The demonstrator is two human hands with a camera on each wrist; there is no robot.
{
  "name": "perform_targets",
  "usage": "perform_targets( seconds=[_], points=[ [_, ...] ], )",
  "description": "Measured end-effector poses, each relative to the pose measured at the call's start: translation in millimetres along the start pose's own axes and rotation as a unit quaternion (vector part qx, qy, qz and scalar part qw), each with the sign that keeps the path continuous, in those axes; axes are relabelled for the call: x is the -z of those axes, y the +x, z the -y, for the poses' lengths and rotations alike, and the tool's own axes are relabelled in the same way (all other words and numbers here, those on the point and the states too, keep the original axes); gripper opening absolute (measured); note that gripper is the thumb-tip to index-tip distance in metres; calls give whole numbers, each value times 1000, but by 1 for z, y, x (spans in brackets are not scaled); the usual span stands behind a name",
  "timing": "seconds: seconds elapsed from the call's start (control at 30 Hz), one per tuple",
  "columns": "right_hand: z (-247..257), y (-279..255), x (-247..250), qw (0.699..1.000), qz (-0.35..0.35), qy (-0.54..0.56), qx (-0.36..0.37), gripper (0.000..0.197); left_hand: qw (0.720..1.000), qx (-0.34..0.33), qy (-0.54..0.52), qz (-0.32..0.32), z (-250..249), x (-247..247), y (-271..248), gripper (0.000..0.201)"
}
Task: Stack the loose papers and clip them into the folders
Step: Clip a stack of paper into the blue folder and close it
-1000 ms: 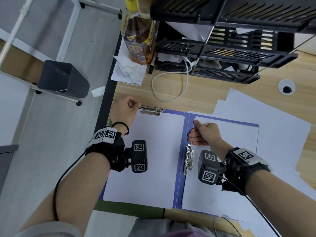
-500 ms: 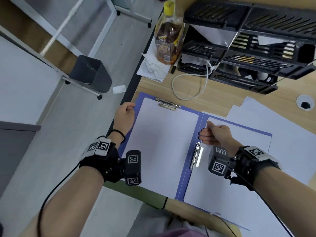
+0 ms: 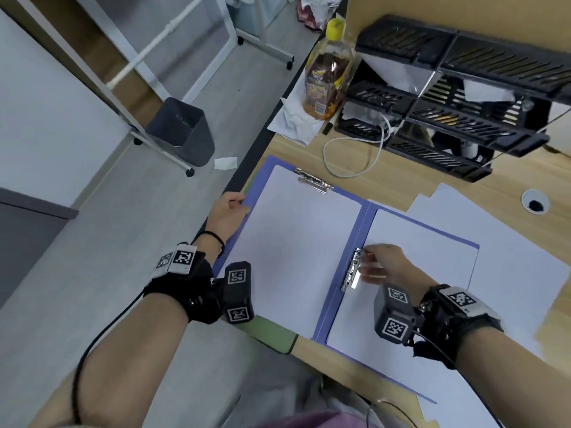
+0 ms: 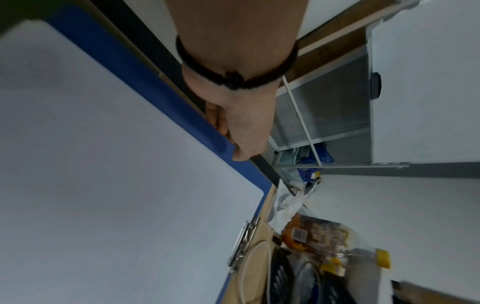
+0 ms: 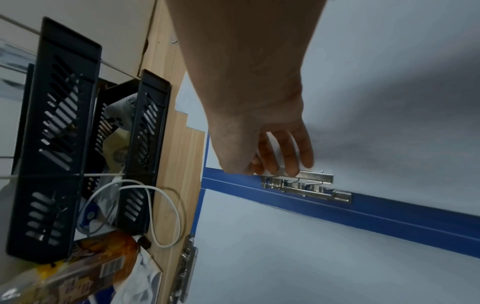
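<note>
Only blurred bottle label (image 3: 321,94) writing

Tea bottle (image 3: 328,80) (yellow cap), black tray rack (image 3: 463,97), white cable (image 3: 355,156), grey bin (image 3: 182,131)

No word can be read for certain. The bottle (image 3: 328,77) carries a yellow and orange label with print too blurred to make out, and the left wrist view shows a barcode (image 4: 300,234) on that label, its digits unreadable. The black wrist units bear square black-and-white coded markers (image 3: 238,276), patterns rather than letters. A white object in the black rack (image 5: 64,144) shows a few grey characters (image 5: 131,101), too small to tell. The papers (image 3: 296,242) in the folder look blank.
</note>
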State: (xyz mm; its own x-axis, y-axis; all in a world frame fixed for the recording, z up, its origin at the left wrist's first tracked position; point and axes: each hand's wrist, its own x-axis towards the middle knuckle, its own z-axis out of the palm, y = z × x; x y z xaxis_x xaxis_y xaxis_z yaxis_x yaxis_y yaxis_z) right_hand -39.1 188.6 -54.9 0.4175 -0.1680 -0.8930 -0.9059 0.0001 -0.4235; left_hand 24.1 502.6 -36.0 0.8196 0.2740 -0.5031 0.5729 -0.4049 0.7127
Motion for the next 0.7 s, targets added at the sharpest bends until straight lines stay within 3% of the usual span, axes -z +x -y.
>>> perform_targets(
  seconds=[0.1,0.17,0.27,0.37,0.53,0.6,0.7],
  points=[
    [1,-3,-1,1000,6,-10,17,7,998,-33,-8,43,-20,16,-15,31],
    [3,-7,0,999,23,-21,21,8,993,-49,13,107,-36,25,-33,30],
    [5,-23,-1,997,69,-31,32,10,975,-63,39,208,-63,31,-68,32],
    [4,-41,2,987,141,-44,64,15,962,-66,46,262,-85,24,-101,30],
    [-3,-82,38,957,261,12,123,41,934,-74,33,348,-118,-19,-159,21],
    [-9,-96,60,948,284,63,133,57,920,-71,28,385,-125,-47,-176,31],
    [-21,-111,96,941,282,106,152,65,906,-71,39,415,-126,-91,-192,42]
  ],
)
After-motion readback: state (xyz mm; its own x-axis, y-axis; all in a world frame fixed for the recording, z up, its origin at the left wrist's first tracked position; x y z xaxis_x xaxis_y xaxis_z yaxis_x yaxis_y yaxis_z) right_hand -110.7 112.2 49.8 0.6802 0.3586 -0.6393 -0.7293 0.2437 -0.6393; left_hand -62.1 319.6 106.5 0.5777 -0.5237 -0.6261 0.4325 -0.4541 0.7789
